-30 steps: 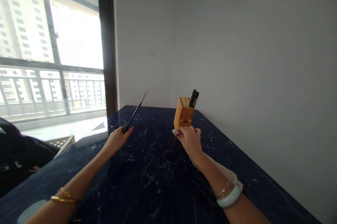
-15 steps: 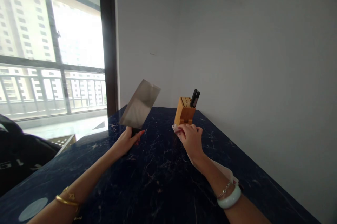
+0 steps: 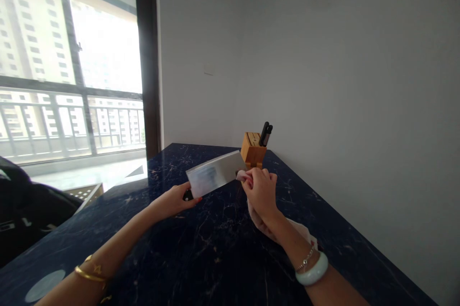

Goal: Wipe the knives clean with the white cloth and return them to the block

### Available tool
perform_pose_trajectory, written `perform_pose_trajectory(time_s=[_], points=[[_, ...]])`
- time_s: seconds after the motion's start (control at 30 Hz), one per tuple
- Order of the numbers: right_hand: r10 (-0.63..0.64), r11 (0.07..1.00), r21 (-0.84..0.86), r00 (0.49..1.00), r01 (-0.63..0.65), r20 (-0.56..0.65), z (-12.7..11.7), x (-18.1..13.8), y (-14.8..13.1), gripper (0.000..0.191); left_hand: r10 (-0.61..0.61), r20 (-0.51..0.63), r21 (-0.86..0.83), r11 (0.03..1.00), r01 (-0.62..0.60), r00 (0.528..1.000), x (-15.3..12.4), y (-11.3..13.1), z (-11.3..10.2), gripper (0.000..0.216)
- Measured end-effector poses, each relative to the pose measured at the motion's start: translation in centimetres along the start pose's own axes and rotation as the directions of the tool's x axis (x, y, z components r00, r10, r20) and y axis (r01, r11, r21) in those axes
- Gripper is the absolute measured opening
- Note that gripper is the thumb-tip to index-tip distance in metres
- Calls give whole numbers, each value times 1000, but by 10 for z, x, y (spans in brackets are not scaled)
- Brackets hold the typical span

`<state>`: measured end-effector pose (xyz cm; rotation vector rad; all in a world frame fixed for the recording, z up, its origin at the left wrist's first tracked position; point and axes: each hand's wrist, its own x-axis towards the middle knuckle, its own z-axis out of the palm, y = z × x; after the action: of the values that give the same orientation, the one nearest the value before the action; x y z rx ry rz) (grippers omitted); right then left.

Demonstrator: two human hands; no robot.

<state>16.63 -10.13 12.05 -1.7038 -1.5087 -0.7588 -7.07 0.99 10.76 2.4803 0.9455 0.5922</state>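
Left hand (image 3: pixel 178 199), head view: grips cleaver (image 3: pixel 214 175) by its handle, blade reaching rightward above table (image 3: pixel 212 243). Right hand (image 3: pixel 261 192) pinches cloth (image 3: pixel 255 218) at blade's far end; contact unclear. Risk, judged: slipping cloth could expose fingertips to the edge. Count: one cleaver, one cloth, one knife block (image 3: pixel 253 154) beyond right hand, two black handles (image 3: pixel 264 133) in it.

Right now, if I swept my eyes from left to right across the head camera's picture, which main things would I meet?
Black item with white markings → gold bangle → left fingers → cleaver → wooden knife block → pale bangle.
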Motion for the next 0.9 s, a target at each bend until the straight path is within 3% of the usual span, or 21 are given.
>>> perform_pose_trajectory(time_s=[0.1, 0.2, 0.3, 0.43, 0.63, 0.77, 0.83, 0.9], points=[[44, 998, -51, 999, -44, -10, 1, 2, 3, 10, -62, 32, -18, 998, 63, 998, -1, -3, -1, 46], [64, 995, -75, 998, -65, -15, 1, 3, 3, 10, -108, 142, -32, 993, 113, 984, -3, -7, 1, 43], [78, 994, -70, 997, -78, -1, 1, 2, 2, 9, -107, 273, -20, 993, 117, 956, -5, -7, 5, 41], [75, 995, -73, 994, -69, 80, 7, -4, -2, 7, -98, 337, 26, 995, 95, 936, -8, 0, 12, 41], [-120, 992, 2, 948, 125, 294, 26, -19, -24, 5, -38, 266, 182, 983, -12, 963, -12, 18, 15, 39], [-279, 960, 91, 898, 264, 341, 31, -26, -41, 10, -13, 236, 264, 963, -52, 972, -14, 21, 17, 39], [-279, 960, 74, 900, 271, 335, 31, -25, -41, 15, 4, 225, 310, 948, -75, 974, -13, 20, 19, 41], [-201, 977, -3, 926, 213, 321, 33, -21, -35, 19, 22, 212, 356, 929, -99, 977, -12, 19, 21, 44]])
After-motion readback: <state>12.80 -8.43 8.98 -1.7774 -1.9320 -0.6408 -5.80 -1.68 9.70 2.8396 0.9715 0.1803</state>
